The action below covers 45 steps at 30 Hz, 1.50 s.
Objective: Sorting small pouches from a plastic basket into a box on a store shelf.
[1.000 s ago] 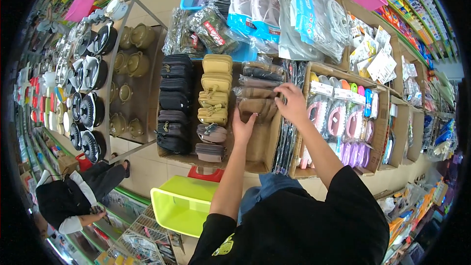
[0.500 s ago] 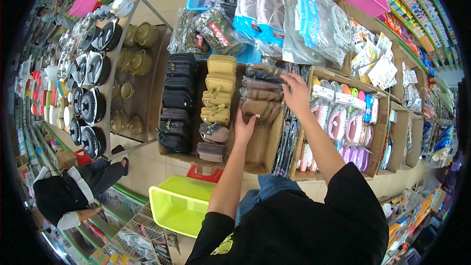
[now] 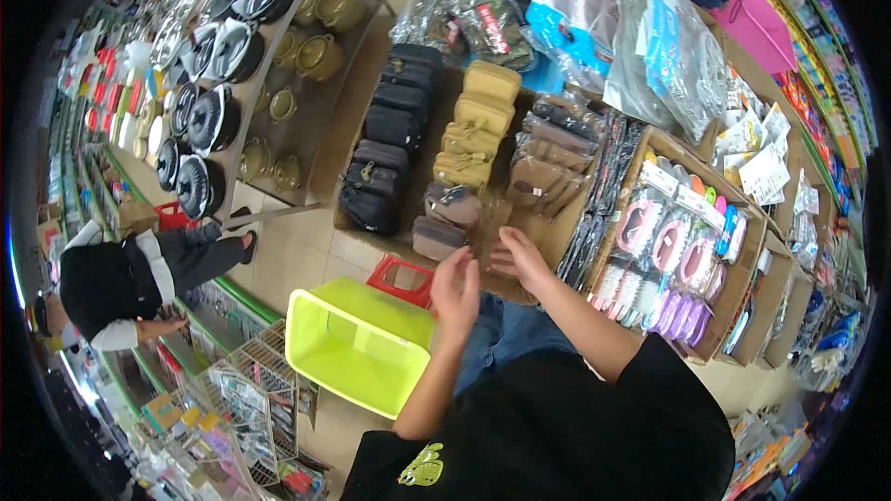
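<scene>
Over the near edge of the brown cardboard display box (image 3: 557, 232), my left hand (image 3: 457, 286) and right hand (image 3: 520, 258) hover open, holding nothing. Just ahead lie grey-brown zip pouches (image 3: 445, 221), with tan (image 3: 478, 121) and black rows (image 3: 390, 144) behind, all shelved. Lime-green plastic basket (image 3: 357, 345) below left shows nothing inside; nothing is picked yet, by my reckoning.

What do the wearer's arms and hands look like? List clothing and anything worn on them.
Both forearms are bare. The left hand and right hand wear no gloves, and no rings or watch are visible. A black short-sleeved shirt covers the upper arms, with a small yellow-green emblem on its front.
</scene>
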Each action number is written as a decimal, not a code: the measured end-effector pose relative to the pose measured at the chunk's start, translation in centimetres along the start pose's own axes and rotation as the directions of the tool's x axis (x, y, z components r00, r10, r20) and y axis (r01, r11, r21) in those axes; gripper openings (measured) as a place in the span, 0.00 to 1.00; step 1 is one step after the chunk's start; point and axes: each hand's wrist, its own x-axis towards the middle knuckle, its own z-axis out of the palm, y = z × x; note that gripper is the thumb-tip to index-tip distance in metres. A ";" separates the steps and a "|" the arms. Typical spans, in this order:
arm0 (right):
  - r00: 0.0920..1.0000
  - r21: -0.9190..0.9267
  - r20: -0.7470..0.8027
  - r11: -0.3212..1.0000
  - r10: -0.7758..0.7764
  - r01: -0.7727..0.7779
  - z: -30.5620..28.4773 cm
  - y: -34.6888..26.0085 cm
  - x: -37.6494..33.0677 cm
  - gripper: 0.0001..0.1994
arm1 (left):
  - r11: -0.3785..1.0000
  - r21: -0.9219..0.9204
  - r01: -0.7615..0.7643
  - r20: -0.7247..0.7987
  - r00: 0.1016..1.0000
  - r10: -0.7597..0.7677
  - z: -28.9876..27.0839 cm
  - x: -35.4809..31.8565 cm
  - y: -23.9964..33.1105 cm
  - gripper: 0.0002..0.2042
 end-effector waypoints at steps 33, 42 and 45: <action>0.992 0.226 -0.110 0.973 0.059 -0.033 5.2 0.7 9.6 0.32 | 0.911 -0.213 0.353 -0.378 0.830 -0.410 -11.3 -14.8 -11.5 0.10; 0.996 0.223 -0.088 0.975 0.026 -0.006 6.1 0.8 9.6 0.32 | 0.919 -0.193 0.345 -0.369 0.842 -0.394 -11.1 -14.1 -11.1 0.10; 0.995 0.238 -0.093 0.971 0.039 -0.016 5.7 0.7 10.0 0.30 | 0.916 -0.205 0.344 -0.366 0.841 -0.398 -10.9 -13.8 -11.2 0.10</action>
